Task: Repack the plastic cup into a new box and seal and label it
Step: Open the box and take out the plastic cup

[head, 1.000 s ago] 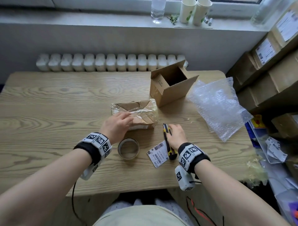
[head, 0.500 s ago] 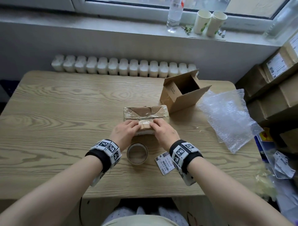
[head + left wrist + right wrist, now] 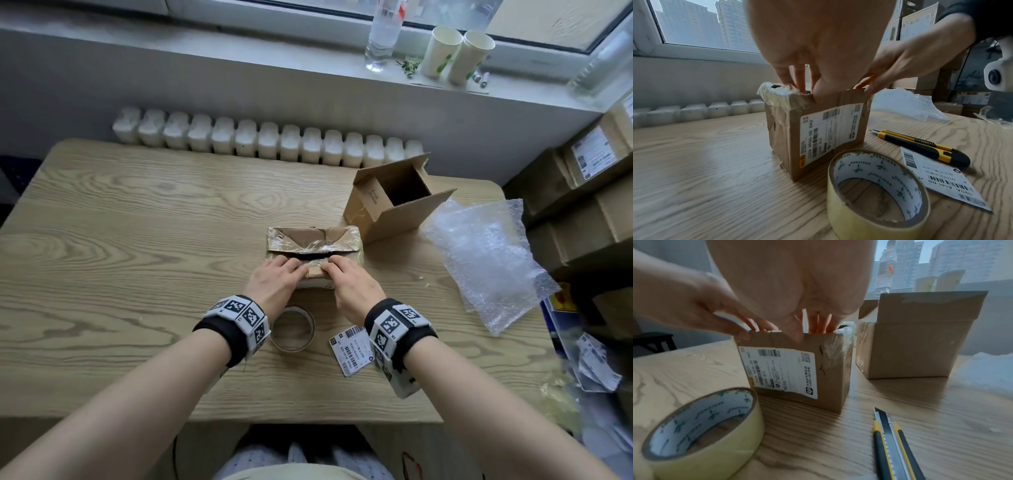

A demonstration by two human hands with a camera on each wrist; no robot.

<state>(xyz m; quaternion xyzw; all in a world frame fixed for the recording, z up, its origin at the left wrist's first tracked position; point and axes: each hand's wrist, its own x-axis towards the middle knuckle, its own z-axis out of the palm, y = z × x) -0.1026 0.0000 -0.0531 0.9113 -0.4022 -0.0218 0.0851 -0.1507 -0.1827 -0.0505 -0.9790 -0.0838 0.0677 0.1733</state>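
Note:
The old taped cardboard box (image 3: 313,241) with a shipping label on its near side (image 3: 818,134) stands at the table's middle, and a dark slit is open along its top. My left hand (image 3: 277,281) and right hand (image 3: 352,284) both grip the near top flap. In both wrist views the fingers reach into the slit and the thumbs press outside (image 3: 807,92) (image 3: 803,332). The new box (image 3: 394,202) stands open and empty at the back right. No plastic cup shows.
A tape roll (image 3: 293,329) and a loose barcode label (image 3: 351,349) lie between my wrists. A yellow-black utility knife (image 3: 920,146) lies right of the old box. Bubble wrap (image 3: 486,253) covers the table's right side. Stacked cartons (image 3: 582,192) stand beyond it.
My right hand left the utility knife and moved to the old box. Both hands now grip the near flap, and the slit along the top has opened.

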